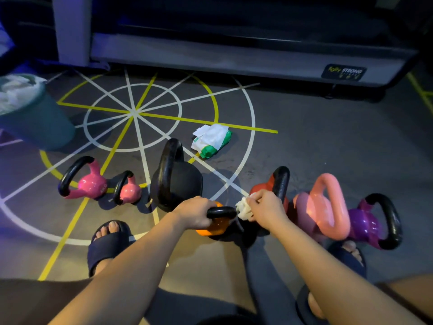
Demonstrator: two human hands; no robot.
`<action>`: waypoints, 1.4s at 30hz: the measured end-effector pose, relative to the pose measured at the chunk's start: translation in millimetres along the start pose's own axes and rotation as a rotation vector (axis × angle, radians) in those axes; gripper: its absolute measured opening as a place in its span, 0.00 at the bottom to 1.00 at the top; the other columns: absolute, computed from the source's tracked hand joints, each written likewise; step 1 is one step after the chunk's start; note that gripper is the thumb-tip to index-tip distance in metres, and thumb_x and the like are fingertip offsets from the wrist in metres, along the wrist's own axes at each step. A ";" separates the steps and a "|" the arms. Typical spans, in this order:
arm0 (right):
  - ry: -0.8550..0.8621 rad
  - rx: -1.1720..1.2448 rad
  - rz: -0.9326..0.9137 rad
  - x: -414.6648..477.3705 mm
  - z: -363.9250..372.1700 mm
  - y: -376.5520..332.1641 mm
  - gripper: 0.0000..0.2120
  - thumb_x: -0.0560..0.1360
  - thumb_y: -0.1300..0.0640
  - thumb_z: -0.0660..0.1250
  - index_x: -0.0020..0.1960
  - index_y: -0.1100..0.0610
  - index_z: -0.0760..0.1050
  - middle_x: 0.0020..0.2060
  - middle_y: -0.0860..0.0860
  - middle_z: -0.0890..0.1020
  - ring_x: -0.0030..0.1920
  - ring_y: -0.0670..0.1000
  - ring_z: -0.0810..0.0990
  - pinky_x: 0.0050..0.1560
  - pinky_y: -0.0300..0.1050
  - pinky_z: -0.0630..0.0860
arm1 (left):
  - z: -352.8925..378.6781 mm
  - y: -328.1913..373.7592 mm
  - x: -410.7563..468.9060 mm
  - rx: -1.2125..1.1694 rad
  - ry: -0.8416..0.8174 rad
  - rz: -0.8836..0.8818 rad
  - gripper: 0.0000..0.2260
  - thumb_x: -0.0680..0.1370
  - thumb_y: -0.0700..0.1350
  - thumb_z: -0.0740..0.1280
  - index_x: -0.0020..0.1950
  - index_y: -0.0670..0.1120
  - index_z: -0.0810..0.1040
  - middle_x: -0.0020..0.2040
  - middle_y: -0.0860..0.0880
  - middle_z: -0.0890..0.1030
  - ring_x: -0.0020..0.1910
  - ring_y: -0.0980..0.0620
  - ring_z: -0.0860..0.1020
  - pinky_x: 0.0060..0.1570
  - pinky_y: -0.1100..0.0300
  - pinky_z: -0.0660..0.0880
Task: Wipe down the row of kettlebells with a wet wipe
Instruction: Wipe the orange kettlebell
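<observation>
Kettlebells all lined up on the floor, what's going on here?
A person is wiping the orange kettlebell. The left hand grips its black handle, while the right hand presses a crumpled wet wipe against the handle's right end. A big black kettlebell stands to its left, a red kettlebell to its right. A pack of wipes lies beyond the row.

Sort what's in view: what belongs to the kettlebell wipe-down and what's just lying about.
Belongs: orange kettlebell, its handle gripped by the left hand; wet wipe in the right hand; wipe pack; large pink kettlebell, small pink kettlebell, black kettlebell, red kettlebell, salmon kettlebell, purple kettlebell.
Lying about: teal bin (may take used wipes); grey frame; floor markings.
</observation>
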State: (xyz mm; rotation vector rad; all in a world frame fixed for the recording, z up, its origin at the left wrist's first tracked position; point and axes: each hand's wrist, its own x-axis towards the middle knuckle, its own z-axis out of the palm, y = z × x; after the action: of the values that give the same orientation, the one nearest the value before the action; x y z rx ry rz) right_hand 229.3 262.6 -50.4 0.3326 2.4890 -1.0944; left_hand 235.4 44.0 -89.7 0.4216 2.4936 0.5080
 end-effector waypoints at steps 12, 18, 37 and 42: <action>-0.192 0.090 -0.083 -9.1 81.2 27.6 0.28 0.79 0.63 0.60 0.73 0.39 0.68 0.57 0.47 0.82 0.55 0.47 0.80 0.58 0.38 0.73 | 24.2 -22.7 -29.0 -0.115 0.131 -0.192 0.06 0.70 0.53 0.69 0.36 0.52 0.77 0.36 0.53 0.81 0.39 0.52 0.80 0.42 0.56 0.79; -0.387 0.062 -0.150 23.0 62.4 54.7 0.32 0.77 0.70 0.63 0.76 0.47 0.66 0.65 0.44 0.77 0.67 0.48 0.76 0.68 0.42 0.72 | 23.1 -21.4 -22.7 -0.117 0.168 -0.174 0.07 0.71 0.52 0.67 0.38 0.51 0.79 0.34 0.52 0.81 0.36 0.51 0.79 0.39 0.57 0.78; -0.083 0.152 -0.213 24.6 98.3 33.3 0.21 0.77 0.53 0.71 0.63 0.34 0.69 0.55 0.43 0.82 0.54 0.42 0.81 0.58 0.42 0.76 | 24.7 -20.8 -14.0 -0.125 0.171 -0.182 0.08 0.72 0.53 0.67 0.35 0.53 0.76 0.32 0.53 0.79 0.34 0.53 0.78 0.40 0.53 0.80; -0.020 0.283 -0.326 22.0 114.0 34.4 0.19 0.76 0.59 0.69 0.59 0.36 0.80 0.54 0.41 0.82 0.57 0.39 0.79 0.61 0.40 0.74 | 25.0 -20.4 -11.2 -0.094 0.204 -0.161 0.09 0.73 0.53 0.66 0.35 0.52 0.74 0.31 0.52 0.78 0.32 0.54 0.77 0.38 0.55 0.79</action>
State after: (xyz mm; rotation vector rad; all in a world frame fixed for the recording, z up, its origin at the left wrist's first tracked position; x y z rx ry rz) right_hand 252.3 201.8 -152.5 -0.0108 2.4258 -1.5767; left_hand 254.9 28.2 -112.9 0.1362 2.6563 0.6275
